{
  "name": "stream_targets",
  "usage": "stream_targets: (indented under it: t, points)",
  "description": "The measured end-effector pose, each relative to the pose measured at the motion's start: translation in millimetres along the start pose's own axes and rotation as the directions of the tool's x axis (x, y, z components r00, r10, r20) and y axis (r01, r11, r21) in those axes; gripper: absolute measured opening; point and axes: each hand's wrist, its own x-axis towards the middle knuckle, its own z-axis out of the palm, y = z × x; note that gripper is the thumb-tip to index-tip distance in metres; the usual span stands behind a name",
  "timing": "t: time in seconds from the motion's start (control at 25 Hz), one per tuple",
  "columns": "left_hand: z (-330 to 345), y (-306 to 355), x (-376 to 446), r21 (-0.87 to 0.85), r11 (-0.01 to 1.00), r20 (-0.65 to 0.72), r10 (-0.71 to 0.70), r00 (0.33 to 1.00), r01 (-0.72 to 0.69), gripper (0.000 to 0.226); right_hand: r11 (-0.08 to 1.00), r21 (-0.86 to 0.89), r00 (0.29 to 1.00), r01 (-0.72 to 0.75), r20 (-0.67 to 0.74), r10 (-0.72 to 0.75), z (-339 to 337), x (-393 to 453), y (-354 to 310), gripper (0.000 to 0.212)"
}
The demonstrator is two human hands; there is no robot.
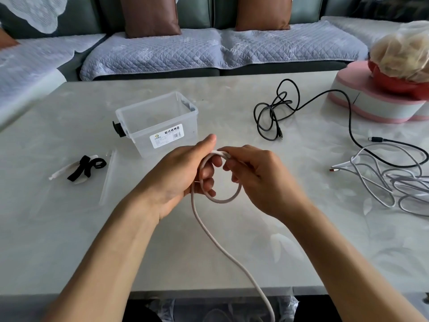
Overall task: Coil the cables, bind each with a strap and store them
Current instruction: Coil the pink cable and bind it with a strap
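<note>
The white cable (217, 198) is held above the middle of the counter (69, 228), with a single small loop formed between the two hands. The left hand (183, 180) grips the left side of the loop, thumb on top and fingers curled through it. The right hand (257, 180) pinches the top of the loop where the strands cross, just beside the left thumb. From the loop's lower left the rest of the cable trails toward the near edge of the counter and drops out of view, so most of its length appears to be still uncoiled.

Just beyond the hands stands the clear plastic box (160, 126), open, with nothing visible inside. To the left lie the black straps (87, 167), loose and unused. Far right of centre, a black cable (276, 112) sits in a loose tangle, and at the right edge a heap of grey-white cables (394, 182) lies unsorted.

By my judgement the task is at its very start: first coil barely begun, nothing bound, nothing stored.
</note>
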Motion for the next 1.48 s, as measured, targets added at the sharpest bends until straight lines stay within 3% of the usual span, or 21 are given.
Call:
stream_targets:
  t: [0.12,0.32,0.56,0.64,0.72,0.84,0.96,1.04,1.16,1.24,1.32,1.4,1.48]
  points:
    - [8.3,-1.3,3.0,-0.082,0.994,-0.111,0.057,0.992,-0.066,0.038,0.978,0.157,0.99,-0.136,-0.022,0.142,2.2,1.6,-1.3,0.018]
    - [13.7,-7.2,5.0,-0.202,0.961,-0.265,0.134,0.955,-0.19,0.036,0.87,0.396,0.956,-0.293,0.113,0.27,-0.3,0.1,-5.8,0.024]
    - [19.3,-11.8,1.8,-0.252,0.947,-0.263,0.129,0.956,-0.198,0.041,0.961,0.194,0.98,-0.195,0.061,0.187,-1.1,0.5,-0.6,0.013]
    - [10.9,-8.4,2.5,-0.146,0.98,-0.226,0.104,0.969,-0.139,0.039,0.988,0.068,0.99,-0.139,0.044,0.136,-3.3,-0.1,0.3,0.016]
    - [2.0,-4.7,2.4,0.076,0.982,-0.159,0.183,0.97,-0.173,0.029,0.996,-0.008,0.993,-0.084,0.084,0.084,-6.5,0.0,0.2,0.016]
    - [-1.1,-2.0,5.2,0.404,0.854,0.05,0.337,0.94,-0.328,0.02,0.997,-0.036,0.987,-0.068,0.144,0.073,-5.8,1.1,-0.5,0.017]
    - [-2.4,-8.7,16.3,0.497,0.799,0.049,0.364,0.93,-0.339,0.015,0.989,0.014,0.984,-0.145,0.103,0.143,-2.4,2.1,1.0,0.014]
    - [-4.3,-12.7,22.1,0.391,0.863,-0.063,0.373,0.926,-0.321,0.018,0.959,0.138,0.969,-0.248,0.043,0.245,-0.5,3.0,1.2,0.014]
    - [-6.1,-9.0,26.2,-0.022,0.948,-0.34,0.291,0.894,-0.316,0.024,0.837,0.335,0.9,-0.433,0.11,0.422,0.0,3.9,-2.2,0.029]
    - [-7.4,-6.5,28.9,-0.232,0.918,-0.427,0.2,0.882,-0.321,0.027,0.831,0.255,0.86,-0.495,0.278,0.427,7.4,-0.6,-5.6,0.027]
    - [-8.3,-4.9,31.4,-0.348,0.877,-0.47,0.143,0.871,-0.332,0.027,0.887,0.098,0.833,-0.451,0.404,0.379,21.6,-5.1,-9.9,0.021]
    - [-8.0,-4.4,32.8,-0.398,0.847,-0.509,0.115,0.853,-0.351,0.027,0.921,-0.002,0.828,-0.39,0.438,0.351,32.3,-5.8,-12.8,0.023]
    - [-11.8,-4.7,32.7,-0.356,0.842,-0.568,0.149,0.81,-0.405,0.026,0.922,0.019,0.837,-0.388,0.426,0.343,33.5,-3.6,-13.8,0.019]
